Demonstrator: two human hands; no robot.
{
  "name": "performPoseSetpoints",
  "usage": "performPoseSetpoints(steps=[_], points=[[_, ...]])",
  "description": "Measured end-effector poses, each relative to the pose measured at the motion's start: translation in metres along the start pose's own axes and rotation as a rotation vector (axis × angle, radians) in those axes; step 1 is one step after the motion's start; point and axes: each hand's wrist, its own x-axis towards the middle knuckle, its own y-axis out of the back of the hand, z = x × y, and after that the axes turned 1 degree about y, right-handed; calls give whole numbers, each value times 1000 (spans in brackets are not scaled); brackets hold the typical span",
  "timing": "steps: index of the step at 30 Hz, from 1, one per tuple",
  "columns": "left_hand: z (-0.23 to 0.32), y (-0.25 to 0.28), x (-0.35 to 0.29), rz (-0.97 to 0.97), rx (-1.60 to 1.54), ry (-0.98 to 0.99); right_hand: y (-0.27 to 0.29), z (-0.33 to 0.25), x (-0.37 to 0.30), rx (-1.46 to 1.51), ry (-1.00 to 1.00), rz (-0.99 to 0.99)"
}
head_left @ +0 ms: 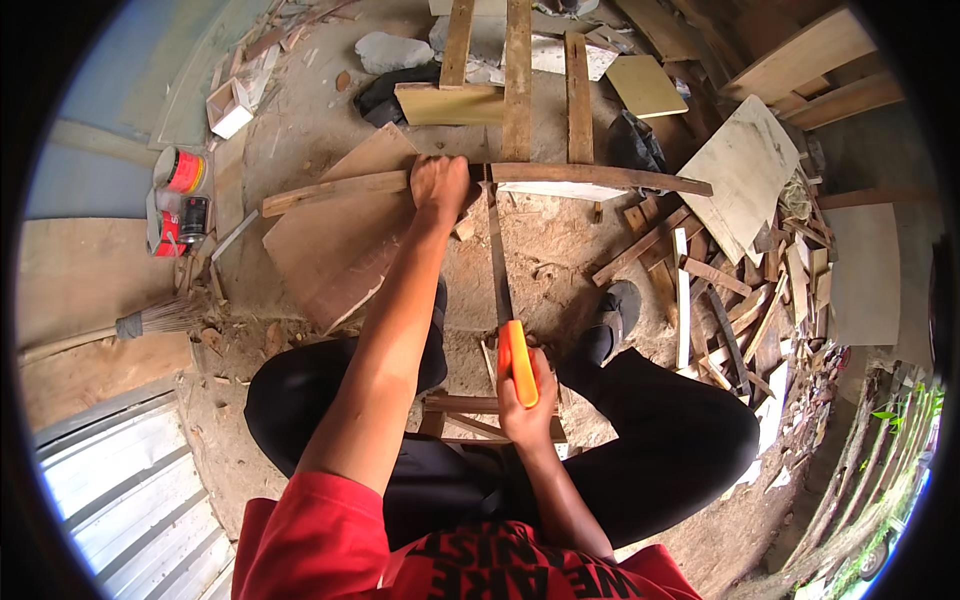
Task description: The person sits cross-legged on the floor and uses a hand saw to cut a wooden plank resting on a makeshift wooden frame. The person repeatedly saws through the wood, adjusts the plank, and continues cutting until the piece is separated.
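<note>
Across the scene ahead of me lies a long narrow wooden board (600, 177), its ends bent by the lens. My left hand (440, 184) is closed over the board, just left of a dark line across it. In my right hand (527, 392) is the orange handle of a hand saw (500, 255), with the fingers wrapped round it. The saw's narrow blade points away from me, and its far end meets the board at the dark line, just right of my left hand. How deep the blade sits in the wood I cannot tell.
Upright wooden slats (517, 80) stand beyond the board. A plywood sheet (335, 240) lies at left, near red cans (180, 170) and a broom (165, 318). Wood offcuts (740, 300) pile up at right beside a pale panel (742, 175). A low wooden stool (475, 405) sits between my legs.
</note>
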Motion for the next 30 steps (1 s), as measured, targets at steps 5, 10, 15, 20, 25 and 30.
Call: performPoseSetpoints(steps=[5,10,15,20,25,30], points=[[0,2,4,-113,44,35,-11,10,-1,-63,106,11],[-2,18,-12,-100,9,-90,-12,15,0,-25,124,32],[-23,20,-67,190,-175,-140,-15,21,-1,-27,122,31],[-51,49,-129,32,-21,-36,-10,21,2,19,137,44],[-74,68,-165,-177,38,199,-5,20,4,5,137,35],[-94,66,-167,-241,121,177,2,16,5,-15,128,28]])
